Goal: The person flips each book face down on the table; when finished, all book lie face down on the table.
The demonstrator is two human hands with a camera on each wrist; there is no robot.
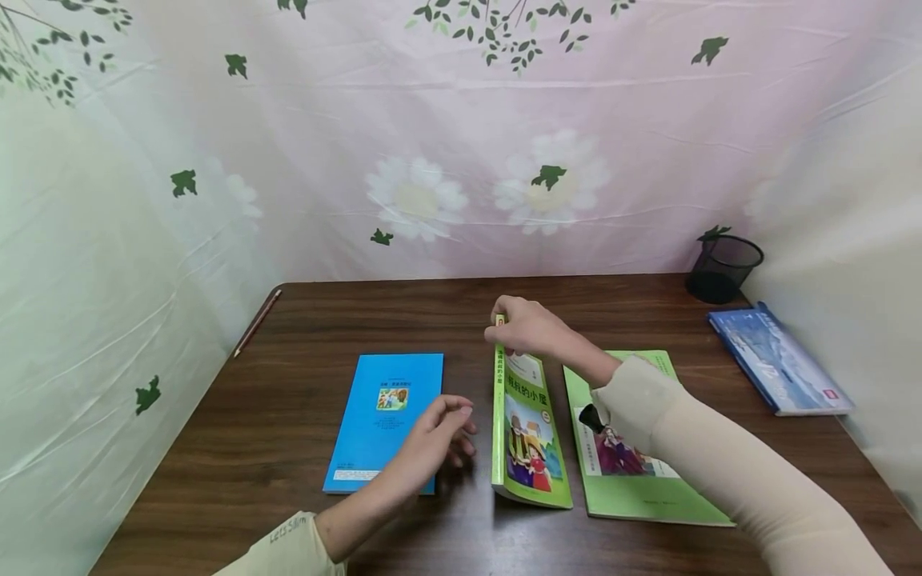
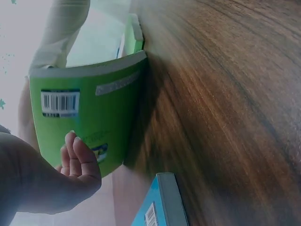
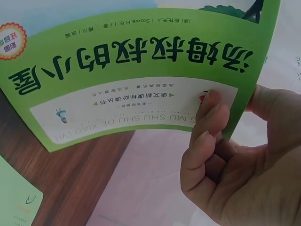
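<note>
Green book [image 1: 529, 432] up on its long edge at mid-table, between blue book [image 1: 385, 420] and flat green book [image 1: 634, 464], pinched at its far top corner by right hand [image 1: 529, 326]; left hand [image 1: 439, 436] loose-fingered just beside, gripping nothing; judged midway, lifted yet neither laid flat nor placed. Barcoded back cover only in left wrist view [image 2: 89, 122]; curved front cover and gripping fingers [image 3: 209, 122] only in right wrist view; mesh cup [image 1: 723, 268] and pencil [image 1: 257, 322] only overhead.

Two bare hands, no gloves/rings. Both arms in long cream sleeves [image 1: 727, 464], snug fit, cuffs end at wrist. Left cuff [image 1: 291, 534] has small grey script, "Let's Slim" (approx.). Small black device [image 1: 592, 417] at right cuff, prob. wrist cam.
</note>
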